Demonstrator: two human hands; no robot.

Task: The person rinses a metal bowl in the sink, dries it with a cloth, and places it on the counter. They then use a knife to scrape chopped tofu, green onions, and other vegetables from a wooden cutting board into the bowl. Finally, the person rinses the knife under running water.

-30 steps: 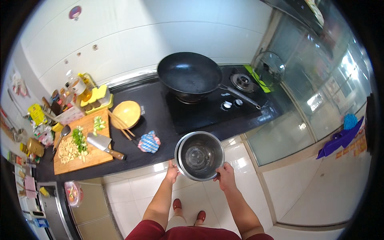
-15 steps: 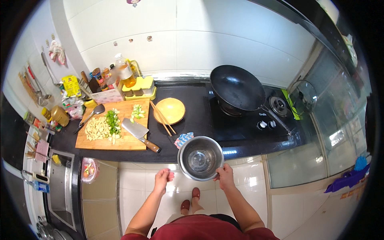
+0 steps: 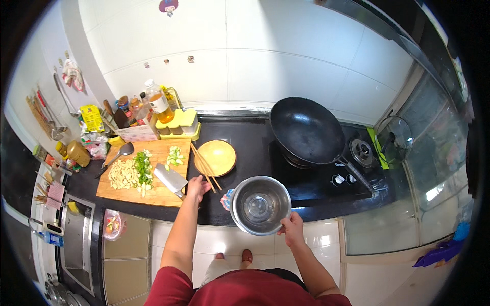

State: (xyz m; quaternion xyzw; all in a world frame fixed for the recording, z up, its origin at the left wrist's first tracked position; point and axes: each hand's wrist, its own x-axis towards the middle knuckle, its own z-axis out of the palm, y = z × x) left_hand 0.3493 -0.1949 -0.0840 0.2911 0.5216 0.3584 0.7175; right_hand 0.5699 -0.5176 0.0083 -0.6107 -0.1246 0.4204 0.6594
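1. My right hand (image 3: 292, 228) grips the steel bowl (image 3: 261, 204) by its rim at the counter edge.
2. My left hand (image 3: 197, 187) closes on the cleaver (image 3: 171, 180) handle by the cutting board (image 3: 125, 194).
3. The bowl is round, shiny and looks empty.

The left hand (image 3: 196, 187) is off the steel bowl (image 3: 260, 205) now; earlier both hands gripped its rim. It reaches out to the cleaver (image 3: 172, 179) on the cutting board (image 3: 145, 173), fingers at the handle end. The right hand (image 3: 292, 228) alone carries the bowl, gripping its near right rim. The view has swung left, so the board now lies just beyond the left hand.
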